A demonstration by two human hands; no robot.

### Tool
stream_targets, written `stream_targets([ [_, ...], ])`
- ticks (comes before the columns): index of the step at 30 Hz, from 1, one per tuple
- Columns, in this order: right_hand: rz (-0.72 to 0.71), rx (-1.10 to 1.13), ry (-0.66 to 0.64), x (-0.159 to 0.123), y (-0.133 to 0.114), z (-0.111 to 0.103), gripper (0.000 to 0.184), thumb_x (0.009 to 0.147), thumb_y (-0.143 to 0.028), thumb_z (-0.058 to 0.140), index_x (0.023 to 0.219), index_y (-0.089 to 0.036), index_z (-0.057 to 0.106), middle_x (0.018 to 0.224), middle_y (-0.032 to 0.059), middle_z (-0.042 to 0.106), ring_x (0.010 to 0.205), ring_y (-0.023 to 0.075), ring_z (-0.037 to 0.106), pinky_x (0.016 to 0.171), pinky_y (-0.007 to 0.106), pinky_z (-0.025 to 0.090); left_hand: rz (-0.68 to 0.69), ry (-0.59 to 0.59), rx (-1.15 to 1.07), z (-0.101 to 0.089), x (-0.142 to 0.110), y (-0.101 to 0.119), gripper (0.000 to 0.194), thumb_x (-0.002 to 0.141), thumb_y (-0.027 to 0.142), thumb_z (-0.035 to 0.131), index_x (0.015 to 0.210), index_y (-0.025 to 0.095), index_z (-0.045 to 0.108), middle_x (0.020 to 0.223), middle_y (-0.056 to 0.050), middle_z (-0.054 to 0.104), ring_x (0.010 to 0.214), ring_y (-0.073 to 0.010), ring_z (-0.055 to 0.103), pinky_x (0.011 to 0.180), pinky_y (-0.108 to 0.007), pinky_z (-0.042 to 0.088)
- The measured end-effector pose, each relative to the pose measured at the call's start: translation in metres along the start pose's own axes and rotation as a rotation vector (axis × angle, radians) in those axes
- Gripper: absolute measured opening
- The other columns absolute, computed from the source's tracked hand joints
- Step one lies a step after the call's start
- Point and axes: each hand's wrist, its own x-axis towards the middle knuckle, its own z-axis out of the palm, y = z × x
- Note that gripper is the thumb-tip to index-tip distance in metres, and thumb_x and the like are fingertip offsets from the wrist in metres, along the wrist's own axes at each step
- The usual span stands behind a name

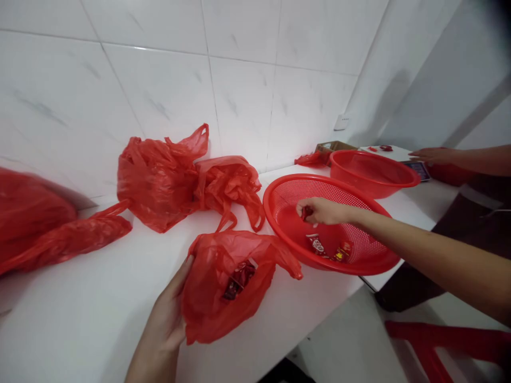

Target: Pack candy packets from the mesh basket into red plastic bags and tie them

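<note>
Our right hand (325, 211) is pinching a packet (306, 213) over the basket (282, 208) right of centre, but we can't tell if our left hand (174, 304), fingers mostly hidden, really grips the floppy bag (207, 316), lower centre, so it might tip.

A white surface (99, 287) stands before a tiled wall (247, 26) and a socket plate (342, 122) and bears 2 bunched red plastic bags (155, 181) near the wall, a red basin (351, 181), and a cardboard box (335, 145) behind the basin, with a co-worker (487, 159) at right and a red stool (415, 331) at lower right.
</note>
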Motion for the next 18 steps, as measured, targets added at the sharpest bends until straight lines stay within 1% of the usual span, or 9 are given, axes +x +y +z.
stream_targets([
  [2, 0.063, 0.038, -0.031, -0.002, -0.001, -0.005, 0.019, 0.065, -0.008, 0.05, 0.081, -0.019, 0.049, 0.071, -0.002, 0.056, 0.054, 0.0112, 0.056, 0.053, 0.024, 0.044, 0.002, -0.016, 0.01, -0.003, 0.001, 0.0, 0.034, 0.095, 0.024, 0.045, 0.126, 0.018, 0.06, 0.088, -0.009, 0.075, 0.091, -0.0281, 0.072, 0.075, -0.041, 0.061],
  [5, 0.147, -0.023, -0.104, -0.009, 0.002, 0.001, 0.014, 0.068, -0.012, 0.057, 0.078, -0.018, 0.05, 0.072, -0.0008, 0.057, 0.05, 0.01, 0.054, 0.049, 0.023, 0.042, -0.002, -0.039, 0.019, -0.007, 0.002, 0.001, 0.033, 0.095, 0.022, 0.046, 0.124, 0.018, 0.061, 0.086, -0.009, 0.076, 0.089, -0.0272, 0.072, 0.078, -0.04, 0.06],
  [7, 0.179, -0.009, -0.133, -0.012, 0.003, 0.005, 0.011, 0.074, -0.019, 0.059, 0.08, -0.019, 0.049, 0.072, 0.0001, 0.058, 0.05, 0.0099, 0.054, 0.048, 0.023, 0.042, -0.003, -0.044, 0.017, -0.007, 0.002, 0.001, 0.032, 0.095, 0.021, 0.046, 0.123, 0.017, 0.062, 0.087, -0.009, 0.076, 0.09, -0.0267, 0.072, 0.079, -0.039, 0.06],
  [9, 0.191, 0.08, -0.129, -0.016, -0.004, 0.004, 0.015, 0.08, -0.029, 0.058, 0.086, -0.02, 0.048, 0.07, -0.0004, 0.057, 0.05, 0.0107, 0.056, 0.048, 0.023, 0.045, 0.01, -0.048, 0.022, -0.006, 0.002, 0.001, 0.031, 0.095, 0.022, 0.046, 0.12, 0.018, 0.063, 0.087, -0.009, 0.076, 0.09, -0.0265, 0.072, 0.079, -0.039, 0.06],
  [11, 0.146, 0.206, -0.089, -0.02, -0.024, 0.0, 0.024, 0.083, -0.04, 0.059, 0.091, -0.02, 0.048, 0.066, -0.0025, 0.054, 0.049, 0.0106, 0.056, 0.047, 0.023, 0.046, 0.025, -0.051, 0.034, -0.004, 0.0, 0.0, 0.028, 0.096, 0.023, 0.045, 0.115, 0.018, 0.065, 0.085, -0.008, 0.075, 0.088, -0.0264, 0.072, 0.078, -0.04, 0.06],
  [13, 0.037, 0.337, -0.041, -0.024, -0.056, 0.001, 0.03, 0.083, -0.048, 0.058, 0.094, -0.021, 0.05, 0.067, -0.0035, 0.054, 0.048, 0.009, 0.054, 0.047, 0.022, 0.047, 0.025, -0.056, 0.042, -0.004, -0.001, -0.001, 0.028, 0.096, 0.024, 0.044, 0.109, 0.016, 0.067, 0.084, -0.009, 0.075, 0.085, -0.0257, 0.073, 0.079, -0.041, 0.06],
  [14, -0.025, 0.376, -0.035, -0.026, -0.075, 0.004, 0.032, 0.084, -0.05, 0.057, 0.095, -0.022, 0.051, 0.07, -0.0031, 0.055, 0.048, 0.0082, 0.054, 0.047, 0.021, 0.047, 0.023, -0.06, 0.039, -0.004, -0.001, -0.001, 0.028, 0.097, 0.025, 0.043, 0.108, 0.015, 0.067, 0.083, -0.008, 0.075, 0.083, -0.0251, 0.073, 0.079, -0.041, 0.059],
  [16, -0.109, 0.401, -0.062, -0.028, -0.112, 0.018, 0.032, 0.085, -0.052, 0.055, 0.098, -0.023, 0.053, 0.079, -0.0011, 0.061, 0.05, 0.008, 0.055, 0.048, 0.022, 0.047, 0.028, -0.088, 0.028, -0.004, -0.001, -0.001, 0.029, 0.097, 0.025, 0.041, 0.111, 0.015, 0.065, 0.086, -0.008, 0.075, 0.082, -0.0236, 0.073, 0.081, -0.039, 0.059],
  [18, -0.149, 0.344, -0.088, -0.027, -0.142, 0.034, 0.033, 0.085, -0.053, 0.055, 0.105, -0.027, 0.054, 0.096, 0.0015, 0.064, 0.054, 0.0093, 0.058, 0.049, 0.023, 0.048, 0.046, -0.137, 0.022, -0.004, -0.001, 0.0, 0.032, 0.098, 0.024, 0.039, 0.119, 0.016, 0.062, 0.09, -0.008, 0.075, 0.085, -0.0226, 0.072, 0.083, -0.037, 0.058],
])
